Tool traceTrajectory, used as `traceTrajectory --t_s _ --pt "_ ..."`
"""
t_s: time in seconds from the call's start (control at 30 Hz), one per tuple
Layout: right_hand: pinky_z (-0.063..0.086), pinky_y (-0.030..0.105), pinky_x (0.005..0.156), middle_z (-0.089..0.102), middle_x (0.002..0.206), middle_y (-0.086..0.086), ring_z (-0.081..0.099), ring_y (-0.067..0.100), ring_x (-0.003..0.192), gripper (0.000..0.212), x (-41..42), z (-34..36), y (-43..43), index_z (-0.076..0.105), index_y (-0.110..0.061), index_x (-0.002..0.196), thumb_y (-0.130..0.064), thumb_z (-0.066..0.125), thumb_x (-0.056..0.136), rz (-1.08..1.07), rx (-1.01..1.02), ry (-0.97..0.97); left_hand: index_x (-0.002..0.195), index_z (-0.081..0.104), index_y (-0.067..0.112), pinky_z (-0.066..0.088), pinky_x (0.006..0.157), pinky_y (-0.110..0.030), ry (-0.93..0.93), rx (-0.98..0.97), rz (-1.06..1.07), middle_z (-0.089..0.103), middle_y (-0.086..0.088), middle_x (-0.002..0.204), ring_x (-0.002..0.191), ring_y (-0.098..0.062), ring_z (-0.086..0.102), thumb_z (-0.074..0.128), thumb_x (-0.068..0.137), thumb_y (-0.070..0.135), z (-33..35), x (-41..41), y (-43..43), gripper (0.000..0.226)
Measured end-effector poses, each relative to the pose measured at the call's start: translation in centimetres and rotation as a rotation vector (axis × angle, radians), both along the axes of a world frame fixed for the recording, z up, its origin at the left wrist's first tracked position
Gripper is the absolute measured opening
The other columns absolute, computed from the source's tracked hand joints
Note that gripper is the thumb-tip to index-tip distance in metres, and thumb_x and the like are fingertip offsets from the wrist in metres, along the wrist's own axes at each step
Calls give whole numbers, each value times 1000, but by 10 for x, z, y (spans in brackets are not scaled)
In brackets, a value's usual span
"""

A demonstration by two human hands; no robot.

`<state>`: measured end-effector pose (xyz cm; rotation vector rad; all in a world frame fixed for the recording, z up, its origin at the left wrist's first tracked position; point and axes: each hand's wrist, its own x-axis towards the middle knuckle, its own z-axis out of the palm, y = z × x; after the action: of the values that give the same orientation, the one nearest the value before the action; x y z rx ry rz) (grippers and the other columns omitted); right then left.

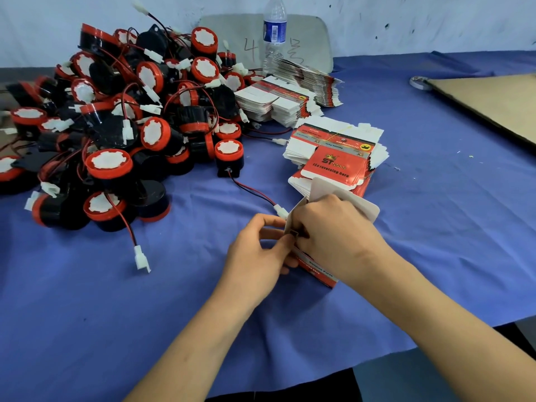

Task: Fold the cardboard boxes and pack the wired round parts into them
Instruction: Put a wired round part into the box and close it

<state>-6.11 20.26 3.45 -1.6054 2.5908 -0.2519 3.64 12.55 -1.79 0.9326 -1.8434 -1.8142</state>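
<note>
Head view: left hand point(256, 252) and right hand point(333, 227) pinch the half-folded box point(317, 269) between them.

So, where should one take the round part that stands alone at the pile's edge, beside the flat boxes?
Take the round part by its black sides just under the red cap, coming from above and the right. It stands upright, that side is free, and its wire leaves low at the front.

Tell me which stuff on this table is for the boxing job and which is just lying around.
For the job: half-folded box, flat box stacks, pile of wired round parts.
Lying about: water bottle, brown cardboard sheet, tape roll.
</note>
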Motion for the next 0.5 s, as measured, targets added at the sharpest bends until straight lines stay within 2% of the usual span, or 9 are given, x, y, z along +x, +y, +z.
traceTrajectory --t_s 0.13,0.27,0.3,0.33,0.37,0.4,0.43,0.47,0.5 --pt "51 35 75 69 89 -2 61 22 88 23 -4 5 1 73 -28 89 -12 58 83 2 -32 -119 100 61 11 51 49 -21 -21 124 -18 67 -5 81 52 -13 62 50 91 -2 7 -7 0 18" --pt "51 37 78 69 95 2 60 26 91 23 -2 0 7 69 -22 91 -9 51 87 23 -1 -100 100 61 10 55 54 -25 -26 164 5 67 -8 84 55 -17 62 49 90 -1 11 -17 0 20" --pt "50 38 76 68 93 1 60 26 89 18 0 -2 12 68 -21 90 -12 53 88 39 -59 -80 100 62 9 58 59 -28 -21 184 8 69 -9 84 59 -19 65 51 90 0 11 -18 0 17" --pt "50 37 76 68 90 0 60 25 88 11 2 -4 18 68 -18 86 -15 58 88 55 -202 -48 99 62 9 60 63 -31 -18 203 9 71 -10 84 63 -20 67 53 91 2 10 -18 0 14" --pt "49 32 78 68 90 -1 59 22 91 5 5 -7 26 69 -16 84 -20 66 85 56 -434 -18 99 62 8 61 66 -32 -17 215 8 72 -11 86 66 -20 69 54 91 2 9 -17 0 13" --pt "45 26 84 67 99 -2 56 19 98 14 10 -11 35 69 -15 88 -26 73 81 19 -668 13 99 62 8 61 67 -31 -17 217 4 73 -12 88 67 -19 70 55 92 2 8 -15 0 12" --pt "40 23 93 61 116 2 51 18 112 35 15 -16 44 67 -15 102 -34 79 75 -56 -845 29 99 63 7 61 66 -30 -16 201 -4 73 -12 89 68 -18 71 57 93 5 5 -13 0 8" --pt "36 24 101 48 135 4 41 17 127 66 17 -25 52 58 -16 123 -40 83 68 -131 -928 9 99 63 7 61 66 -28 -19 171 -13 72 -10 89 68 -17 71 60 94 10 3 -10 0 7" --pt "35 27 107 32 150 2 31 14 138 93 18 -34 58 41 -22 140 -44 87 62 -184 -939 -99 97 63 6 60 67 -28 -30 128 -25 72 -8 89 69 -17 71 62 94 16 1 -8 0 10"
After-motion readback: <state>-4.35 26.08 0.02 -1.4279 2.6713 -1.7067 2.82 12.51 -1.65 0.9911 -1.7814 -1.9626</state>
